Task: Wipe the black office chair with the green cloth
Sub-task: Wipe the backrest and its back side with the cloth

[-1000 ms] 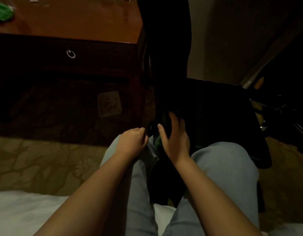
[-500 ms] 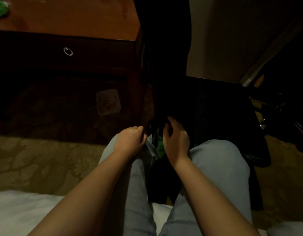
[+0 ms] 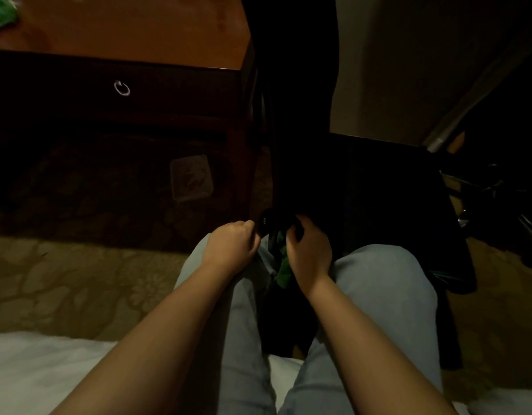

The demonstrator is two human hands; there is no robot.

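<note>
Right hand (image 3: 309,253) grips green cloth (image 3: 284,269) at chair (image 3: 378,190) edge; left hand (image 3: 230,247) curled, grasp unclear

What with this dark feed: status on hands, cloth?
Right hand grips crumpled green cloth at black office chair. Left hand curled alongside, grip unclear. Nothing seen blocking.

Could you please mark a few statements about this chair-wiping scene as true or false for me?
1. The right hand holds the green cloth at the black chair. True.
2. The left hand lies flat on the desk. False: its fingers are curled, and it is low down beside the chair's edge.
3. The desk drawer has a ring pull. True.
4. The floor is bare tile. False: it is patterned carpet.
</note>
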